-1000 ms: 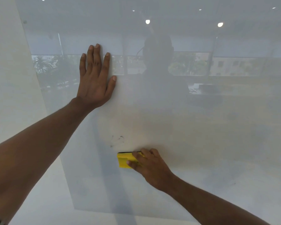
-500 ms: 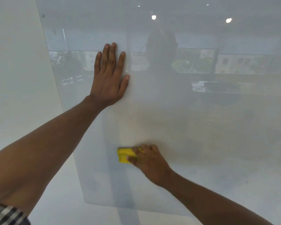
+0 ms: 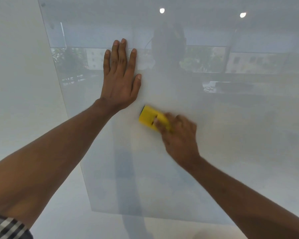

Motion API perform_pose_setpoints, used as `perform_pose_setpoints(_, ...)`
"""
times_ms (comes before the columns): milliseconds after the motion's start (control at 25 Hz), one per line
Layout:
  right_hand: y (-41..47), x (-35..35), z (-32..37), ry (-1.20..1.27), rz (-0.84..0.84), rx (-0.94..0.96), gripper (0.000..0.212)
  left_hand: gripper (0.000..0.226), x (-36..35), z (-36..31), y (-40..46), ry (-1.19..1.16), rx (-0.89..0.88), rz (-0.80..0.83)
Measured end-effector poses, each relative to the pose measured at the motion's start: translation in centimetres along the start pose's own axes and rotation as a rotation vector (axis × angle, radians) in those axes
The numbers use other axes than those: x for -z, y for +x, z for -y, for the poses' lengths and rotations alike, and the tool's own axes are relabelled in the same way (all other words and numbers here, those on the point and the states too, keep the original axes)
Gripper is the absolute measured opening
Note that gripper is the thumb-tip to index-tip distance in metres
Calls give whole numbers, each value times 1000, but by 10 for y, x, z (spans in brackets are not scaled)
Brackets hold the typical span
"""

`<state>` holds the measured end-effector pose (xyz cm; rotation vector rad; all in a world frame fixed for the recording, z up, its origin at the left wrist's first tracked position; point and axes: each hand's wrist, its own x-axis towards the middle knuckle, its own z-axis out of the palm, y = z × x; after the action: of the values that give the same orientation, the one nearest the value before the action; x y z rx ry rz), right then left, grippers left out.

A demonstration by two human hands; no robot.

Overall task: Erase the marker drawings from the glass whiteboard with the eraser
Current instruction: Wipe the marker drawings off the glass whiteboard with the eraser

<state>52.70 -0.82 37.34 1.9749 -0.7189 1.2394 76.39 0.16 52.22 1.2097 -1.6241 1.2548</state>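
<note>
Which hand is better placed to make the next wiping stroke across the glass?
Right. The right hand already has the yellow eraser in its grip against the glass whiteboard. The left hand lies flat and open on the glass, bracing, holding nothing.

This looks like an office or meeting room. A large glass whiteboard (image 3: 214, 135) hangs on a plain white wall (image 3: 16, 83); reflected in the whiteboard are round ceiling lights (image 3: 162, 10), a row of windows (image 3: 205, 61) and a desk (image 3: 231, 87).

The right hand (image 3: 179, 133) pressed the yellow eraser (image 3: 151, 119) on the glass whiteboard (image 3: 231, 135), at four o'clock from the flat left hand (image 3: 120, 78).
</note>
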Motion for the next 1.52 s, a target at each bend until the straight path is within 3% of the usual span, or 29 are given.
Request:
perform_pose_setpoints(80,-72,-11,5,15,224,315,42,63,-2,-7,-1,-20,29,-5)
perform_pose_setpoints(160,-119,-6,-10,-1,366,441,48,64,-7,-18,-3,-33,55,-10)
perform_pose_setpoints(240,-126,6,-34,-15,324,389,48,64,-13,-33,-4,-45,83,-17)
perform_pose_setpoints(400,-56,47,-101,-113,109,133,46,64,-23,-64,0,-59,53,-18)
perform_pose_setpoints(560,-13,84,-161,-124,-107,-353,52,63,-32,-105,13,-69,-5,-16)
perform_pose_setpoints(600,-25,83,-161,-120,-125,-379,52,63,-35,-116,18,-62,-4,-16)
perform_pose_setpoints(720,-108,69,-151,-89,29,-66,48,64,-42,-144,33,-39,17,-22)
perform_pose_setpoints(840,-185,73,-160,-123,266,177,63,63,-48,-174,45,-36,-18,-19)
perform_pose_setpoints(1000,-161,106,-232,-118,95,8,47,62,-58,-219,60,-30,-64,-23)
perform_pose_setpoints(1160,-134,144,-314,-113,-198,-405,45,62,-70,-250,71,1,-46,-54)
perform_pose_setpoints(1240,-160,141,-319,-87,-236,-553,49,61,-75,-265,75,9,-66,-60)
perform_pose_setpoints(1400,-257,115,-272,-62,-114,-426,59,63,-82,-289,80,58,-85,-74)
perform_pose_setpoints(1520,-352,92,-230,-6,159,-280,65,65,-86,-298,80,95,-61,-116)
